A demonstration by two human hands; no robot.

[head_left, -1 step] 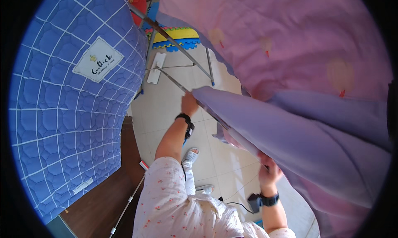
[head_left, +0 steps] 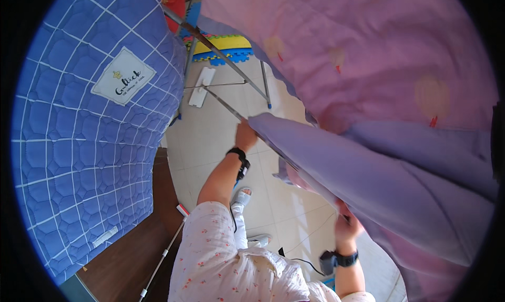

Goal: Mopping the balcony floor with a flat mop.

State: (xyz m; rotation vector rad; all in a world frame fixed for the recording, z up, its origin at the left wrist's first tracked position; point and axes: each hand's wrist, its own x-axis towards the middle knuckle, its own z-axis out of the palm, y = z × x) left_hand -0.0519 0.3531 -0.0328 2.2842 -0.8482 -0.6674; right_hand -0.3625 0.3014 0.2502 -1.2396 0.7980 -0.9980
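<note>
1. The mop's white head (head_left: 202,89) sits on the floor (head_left: 205,144) at upper middle of the frame; its pole (head_left: 225,103) slants down rightward.
2. The left hand (head_left: 245,137), near centre, grips the pole; the right hand (head_left: 348,225), lower right, seems curled round its near end.
3. Best keep the pole under the sheet (head_left: 368,81), the head clear of the rack (head_left: 231,65).

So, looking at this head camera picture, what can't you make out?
All in the head view:
Right hand: its exact grip, lost to blur.
Mop pole: partly hidden between the hands by the purple fold.
Metal frame: partly covered by the blue quilt.
Pink sheet: its far right, cut off by the dark lens rim.
Red item: cut off by the upper edge.
</note>
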